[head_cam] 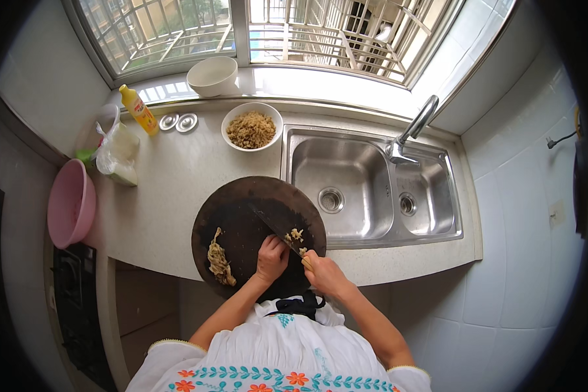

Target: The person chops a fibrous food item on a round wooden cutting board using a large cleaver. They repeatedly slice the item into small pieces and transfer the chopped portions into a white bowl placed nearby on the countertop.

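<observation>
My right hand (322,272) is closed around the wooden handle of a kitchen knife (272,223). Its dark blade slants up and left across a round, dark cutting board (255,188). Close against the near side of the blade is my left hand (273,257), fingers curled; whatever may lie under them is hidden. Small chopped pale-yellow pieces (295,235) lie along the blade's right side. A limp, yellowish-brown clump of food (219,262), perhaps pickled vegetable, rests on the board's left part.
Behind the board stands a white bowl of chopped brownish food (251,128). A double steel sink (343,171) with a faucet (411,130) adjoins on the right. To the left are a yellow bottle (139,110), a plastic-wrapped package (120,152), a pink basin (72,203) and a gas stove (78,304).
</observation>
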`<action>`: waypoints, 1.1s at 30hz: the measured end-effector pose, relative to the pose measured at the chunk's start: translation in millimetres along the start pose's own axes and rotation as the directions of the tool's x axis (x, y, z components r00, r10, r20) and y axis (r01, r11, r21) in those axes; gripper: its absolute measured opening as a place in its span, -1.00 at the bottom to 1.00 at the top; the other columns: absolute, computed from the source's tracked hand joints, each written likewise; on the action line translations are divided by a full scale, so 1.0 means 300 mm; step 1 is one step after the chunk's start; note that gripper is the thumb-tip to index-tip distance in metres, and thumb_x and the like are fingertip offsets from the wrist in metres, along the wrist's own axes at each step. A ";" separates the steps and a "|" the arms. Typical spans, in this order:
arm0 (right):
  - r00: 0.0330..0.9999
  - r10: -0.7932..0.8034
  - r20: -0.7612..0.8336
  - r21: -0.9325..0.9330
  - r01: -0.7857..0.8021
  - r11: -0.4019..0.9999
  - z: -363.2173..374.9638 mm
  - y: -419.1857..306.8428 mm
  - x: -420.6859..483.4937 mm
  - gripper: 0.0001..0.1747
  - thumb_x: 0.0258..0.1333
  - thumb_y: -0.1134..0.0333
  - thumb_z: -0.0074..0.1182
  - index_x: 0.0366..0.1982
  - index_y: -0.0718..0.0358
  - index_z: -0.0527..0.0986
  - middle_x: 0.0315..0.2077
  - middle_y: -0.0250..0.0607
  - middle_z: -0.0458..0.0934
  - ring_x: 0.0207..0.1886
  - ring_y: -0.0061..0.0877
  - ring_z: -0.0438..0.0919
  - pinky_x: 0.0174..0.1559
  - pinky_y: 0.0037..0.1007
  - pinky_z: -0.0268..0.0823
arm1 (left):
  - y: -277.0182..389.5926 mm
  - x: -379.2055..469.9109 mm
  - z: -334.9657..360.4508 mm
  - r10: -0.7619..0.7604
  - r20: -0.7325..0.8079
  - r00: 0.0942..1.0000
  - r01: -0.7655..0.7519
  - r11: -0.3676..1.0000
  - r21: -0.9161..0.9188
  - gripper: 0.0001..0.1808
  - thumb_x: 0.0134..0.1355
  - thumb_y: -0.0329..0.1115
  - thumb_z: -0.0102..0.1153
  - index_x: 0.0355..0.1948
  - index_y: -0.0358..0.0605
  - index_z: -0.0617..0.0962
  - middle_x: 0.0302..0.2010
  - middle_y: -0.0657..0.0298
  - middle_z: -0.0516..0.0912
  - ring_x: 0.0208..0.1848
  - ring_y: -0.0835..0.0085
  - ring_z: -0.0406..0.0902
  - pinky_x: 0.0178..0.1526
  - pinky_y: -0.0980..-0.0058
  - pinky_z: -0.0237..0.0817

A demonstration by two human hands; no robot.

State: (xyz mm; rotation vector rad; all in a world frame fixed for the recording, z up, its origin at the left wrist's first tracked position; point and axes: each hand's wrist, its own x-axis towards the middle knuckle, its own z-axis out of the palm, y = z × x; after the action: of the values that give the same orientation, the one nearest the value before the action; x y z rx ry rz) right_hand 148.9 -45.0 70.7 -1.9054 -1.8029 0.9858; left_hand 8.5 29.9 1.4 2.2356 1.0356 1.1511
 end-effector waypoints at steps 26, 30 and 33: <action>0.996 -0.082 0.045 0.028 0.081 0.996 -0.020 0.018 0.057 -0.69 -0.13 0.40 -0.01 -0.27 0.27 0.27 -0.54 0.15 0.46 -0.40 0.01 0.45 -0.35 -0.10 0.28 | -0.001 -0.008 -0.005 -0.020 -0.015 1.000 0.019 0.999 -0.037 -0.82 -0.16 -0.56 0.11 -0.43 -0.23 0.51 -0.38 0.13 0.51 -0.25 0.13 0.41 -0.18 0.33 0.30; 0.995 -0.100 0.015 -0.014 0.100 0.995 0.017 0.008 0.122 -0.69 -0.13 0.40 -0.01 -0.25 0.27 0.29 -0.51 0.13 0.47 -0.40 -0.01 0.45 -0.35 -0.13 0.29 | -0.004 -0.007 0.000 -0.025 -0.007 1.000 0.024 0.998 -0.058 -0.82 -0.17 -0.57 0.10 -0.44 -0.23 0.52 -0.38 0.12 0.52 -0.25 0.14 0.42 -0.18 0.34 0.31; 0.991 -0.114 -0.072 0.026 0.116 0.993 0.065 0.006 0.172 -0.66 -0.13 0.39 -0.01 -0.22 0.27 0.30 -0.50 0.12 0.47 -0.38 -0.01 0.45 -0.33 -0.14 0.30 | 0.006 0.004 -0.011 -0.024 -0.021 1.000 0.023 0.998 -0.050 -0.83 -0.17 -0.57 0.10 -0.45 -0.24 0.52 -0.37 0.12 0.52 -0.25 0.15 0.43 -0.19 0.35 0.31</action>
State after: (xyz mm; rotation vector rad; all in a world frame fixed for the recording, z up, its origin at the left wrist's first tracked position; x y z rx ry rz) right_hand 134.7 0.6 42.9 -1.7746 -1.8244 0.8900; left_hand 7.0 29.7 5.2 2.1719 1.0272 1.1804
